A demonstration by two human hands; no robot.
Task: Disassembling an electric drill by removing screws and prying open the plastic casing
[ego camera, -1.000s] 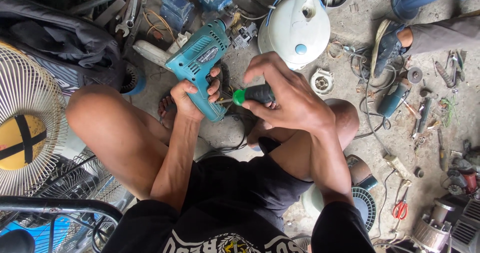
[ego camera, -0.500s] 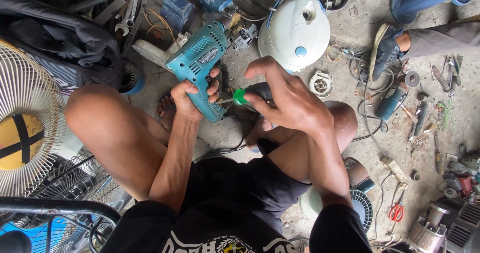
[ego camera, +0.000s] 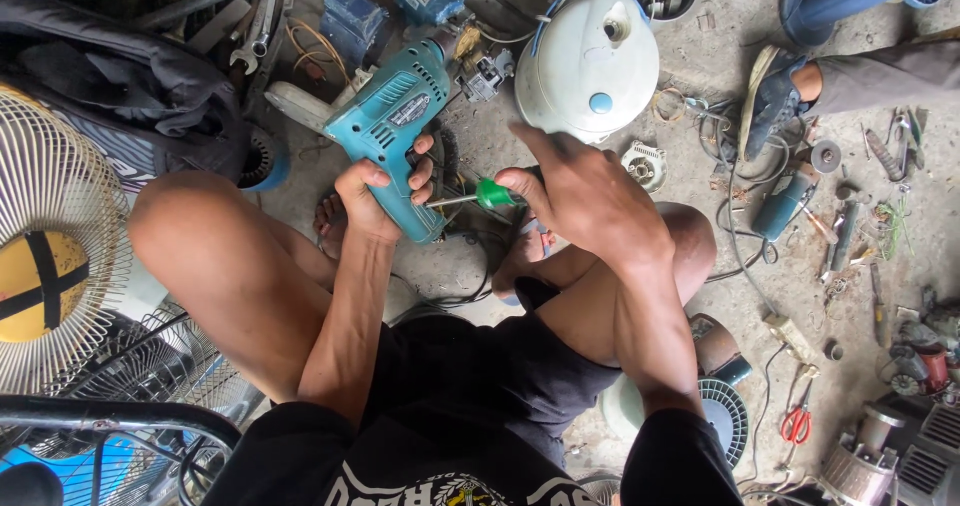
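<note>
My left hand grips the handle of a teal power drill held over the floor between my knees. My right hand holds a screwdriver with a green and black handle. Its metal shaft points left, and the tip meets the side of the drill's handle by my left fingers. I squat, with both bare knees spread to either side.
A white round appliance housing lies just beyond the drill. Fan grilles stand at the left. Another person's sandalled foot rests at the upper right. Scattered tools, a small angle grinder, red-handled scissors and cables cover the floor on the right.
My right hand has turned slightly on the screwdriver, showing more of its green handle. The drill and my left hand stay almost where they were.
</note>
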